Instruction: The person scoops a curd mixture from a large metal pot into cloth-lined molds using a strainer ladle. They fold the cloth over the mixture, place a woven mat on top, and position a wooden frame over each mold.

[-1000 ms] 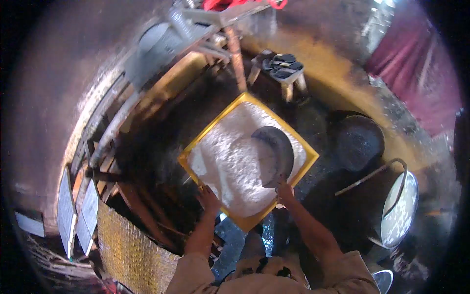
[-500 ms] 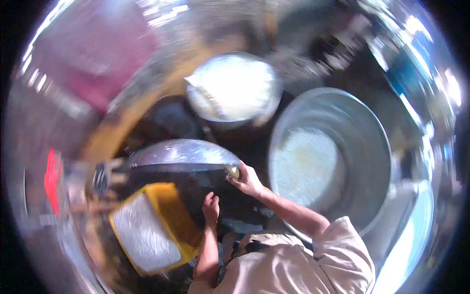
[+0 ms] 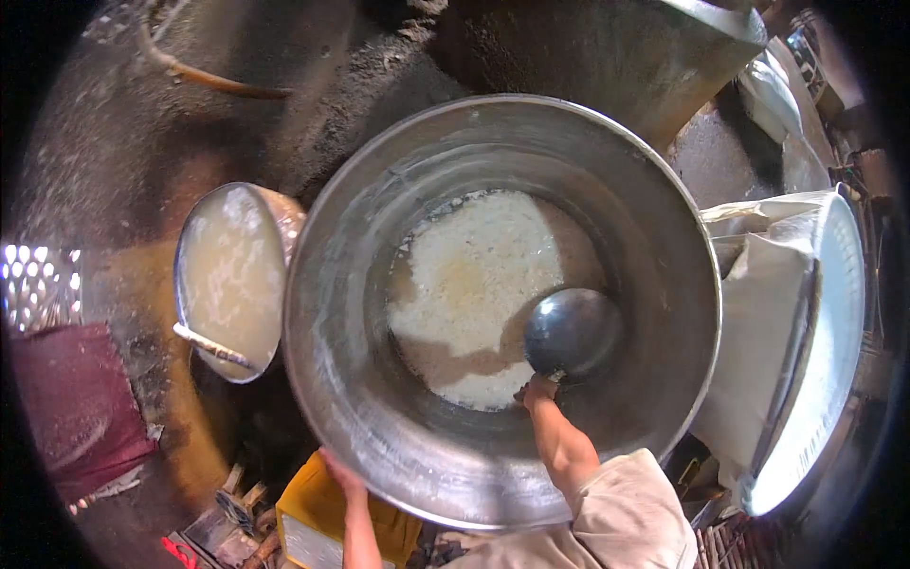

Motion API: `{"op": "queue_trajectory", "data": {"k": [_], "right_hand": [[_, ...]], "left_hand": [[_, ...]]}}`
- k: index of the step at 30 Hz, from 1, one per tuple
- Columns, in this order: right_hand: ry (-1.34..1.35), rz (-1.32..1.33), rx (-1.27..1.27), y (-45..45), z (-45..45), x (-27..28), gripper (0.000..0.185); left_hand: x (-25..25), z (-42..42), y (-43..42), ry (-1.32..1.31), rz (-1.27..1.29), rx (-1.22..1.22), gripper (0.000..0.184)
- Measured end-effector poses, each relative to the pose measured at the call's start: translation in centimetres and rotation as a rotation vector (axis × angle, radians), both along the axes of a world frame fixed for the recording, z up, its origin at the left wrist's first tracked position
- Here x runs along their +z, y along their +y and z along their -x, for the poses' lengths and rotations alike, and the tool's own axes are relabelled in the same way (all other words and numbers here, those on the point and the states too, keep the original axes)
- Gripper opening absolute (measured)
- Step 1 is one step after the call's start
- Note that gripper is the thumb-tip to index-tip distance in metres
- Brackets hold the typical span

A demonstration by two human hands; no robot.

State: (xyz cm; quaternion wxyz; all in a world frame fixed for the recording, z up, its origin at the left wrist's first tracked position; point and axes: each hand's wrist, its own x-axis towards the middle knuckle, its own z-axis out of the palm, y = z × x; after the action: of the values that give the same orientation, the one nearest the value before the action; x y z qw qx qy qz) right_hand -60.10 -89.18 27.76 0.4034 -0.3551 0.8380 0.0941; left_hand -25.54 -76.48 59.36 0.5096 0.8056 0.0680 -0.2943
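Inside a large round metal vat (image 3: pixel 654 242), my right hand (image 3: pixel 541 388) is closed on the short handle end of a wide, round-bowled metal ladle (image 3: pixel 574 331). The ladle's bowl is dark and shiny and lies over the right edge of a whitish, frothy liquid (image 3: pixel 483 256) at the bottom of the vat. My left hand (image 3: pixel 343 474) is at the vat's near-left rim, beside a yellow plastic container (image 3: pixel 318 491). Its fingers are partly hidden there, so their grip does not show.
Left of the vat stands a metal pot (image 3: pixel 230 275) of cloudy, pale liquid, with a stick-like piece across its near edge. To the right are a large white-blue basin (image 3: pixel 820 351) and pale sacking (image 3: pixel 754 332). A maroon cloth (image 3: pixel 81 408) lies at far left.
The view has turned right, toward the vat. My right hand has carried the ladle from left of the vat down into it. My left hand has come to the vat's rim.
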Motion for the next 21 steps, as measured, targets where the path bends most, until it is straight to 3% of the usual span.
{"op": "queue_trajectory", "data": {"k": [2, 4, 6, 9, 12, 13, 16, 17, 18, 20, 21], "right_hand": [[0.072, -0.053, 0.381, -4.7, -0.5, 2.6, 0.031], [0.166, -0.14, 0.603, -9.2, -2.0, 2.7, 0.041], [0.095, -0.369, 0.413, -13.9, -3.6, -2.2, 0.038], [0.097, 0.071, -0.846, -16.0, -5.6, -11.9, 0.031], [-0.32, 0.291, -0.741, -19.2, -7.0, -9.9, 0.026], [-0.488, 0.26, -0.775, -18.7, -6.7, -13.6, 0.022], [-0.787, 0.177, -0.67, -20.1, -6.0, -14.3, 0.018], [-0.839, 0.23, -0.483, -20.5, -6.3, -14.6, 0.013], [-0.916, 0.112, -0.581, -20.6, -5.2, -14.0, 0.011], [-0.976, 0.112, -0.38, -21.1, -4.4, -13.2, 0.01], [-0.983, 0.078, -0.435, -21.3, -4.6, -11.7, 0.01]], "left_hand": [[-0.3, 0.0, 0.6, -0.098, -0.054, -0.031, 0.065], [-1.9, -2.0, 4.8, -0.065, -0.026, -0.072, 0.074], [-2.0, -1.9, 5.6, -0.113, -0.115, 0.127, 0.073], [-0.5, -1.1, 5.1, -0.263, -0.225, 0.015, 0.068], [0.0, -0.4, 3.9, -0.31, -0.335, -0.033, 0.067], [0.1, -0.3, 3.7, -0.311, -0.364, -0.04, 0.066], [-0.1, 0.0, 2.8, -0.303, -0.417, -0.063, 0.065], [-0.1, -0.1, 2.9, -0.3, -0.432, -0.067, 0.065], [0.0, -0.2, 3.1, -0.299, -0.438, -0.072, 0.065], [-0.2, -0.4, 4.1, -0.294, -0.452, -0.071, 0.064], [-0.3, -0.5, 4.6, -0.29, -0.455, -0.072, 0.064]]}}
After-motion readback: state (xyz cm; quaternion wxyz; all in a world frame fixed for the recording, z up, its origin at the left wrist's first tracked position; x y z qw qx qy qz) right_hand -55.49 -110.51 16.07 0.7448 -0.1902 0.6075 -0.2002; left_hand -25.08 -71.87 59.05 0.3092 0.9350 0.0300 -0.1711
